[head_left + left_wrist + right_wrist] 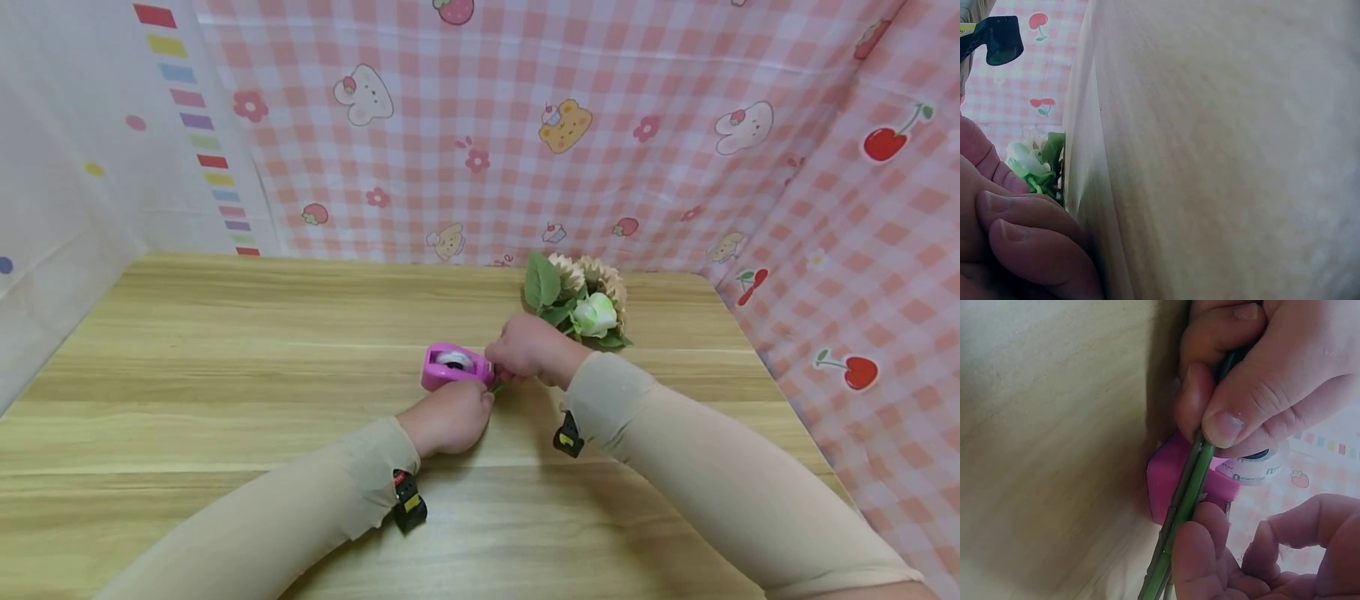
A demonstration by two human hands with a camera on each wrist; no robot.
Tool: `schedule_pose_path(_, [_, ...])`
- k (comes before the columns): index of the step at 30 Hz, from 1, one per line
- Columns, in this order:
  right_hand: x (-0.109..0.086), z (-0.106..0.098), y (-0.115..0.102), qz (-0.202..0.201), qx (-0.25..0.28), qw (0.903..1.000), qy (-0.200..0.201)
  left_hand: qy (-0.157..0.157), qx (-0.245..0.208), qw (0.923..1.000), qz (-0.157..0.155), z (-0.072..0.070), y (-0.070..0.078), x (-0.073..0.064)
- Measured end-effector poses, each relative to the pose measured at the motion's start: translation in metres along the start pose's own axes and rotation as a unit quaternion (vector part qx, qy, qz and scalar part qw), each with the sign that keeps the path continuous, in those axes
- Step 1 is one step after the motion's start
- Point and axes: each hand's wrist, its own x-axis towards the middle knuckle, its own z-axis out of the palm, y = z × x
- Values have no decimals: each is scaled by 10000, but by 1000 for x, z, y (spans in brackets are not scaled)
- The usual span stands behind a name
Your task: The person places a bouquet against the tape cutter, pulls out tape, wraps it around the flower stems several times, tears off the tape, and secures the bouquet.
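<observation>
Right wrist view: stems (1182,515) are clamped by left hand (1279,375); right hand (528,346) grip cannot be determined. Taping is presumably being prepared — tape (1257,476) should next be drawn from dispenser (1169,478).

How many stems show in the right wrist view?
2 show clearly: a bright green stem and a darker stem alongside it, both pinched by the left hand. More may be hidden behind these or the hands.

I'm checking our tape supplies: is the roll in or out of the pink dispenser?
In: the head view shows the roll sitting between the side walls of the pink dispenser.
</observation>
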Motion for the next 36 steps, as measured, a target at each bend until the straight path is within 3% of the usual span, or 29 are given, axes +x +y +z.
schedule_pose_path(7, [-5,-3,0,-5,371,9993,-83,-38,18,10000,-89,0,-1,2])
schedule_pose_path(14, [-12,-6,-2,66,588,9982,-49,-177,-276,9988,-369,-1,-1,2])
schedule_pose_path(21, [-16,-4,4,135,825,9965,-55,-77,-396,9983,-428,-1,0,-1])
schedule_pose_path(27, [-17,2,11,253,1406,9897,-27,-39,-929,9937,-627,-1,4,-5])
schedule_pose_path(32, [-17,8,13,5,921,9952,322,-38,-1521,9845,-868,0,8,-8])
schedule_pose_path(36, [-20,12,11,-71,659,9957,651,13,-1734,9804,-932,2,8,-7])
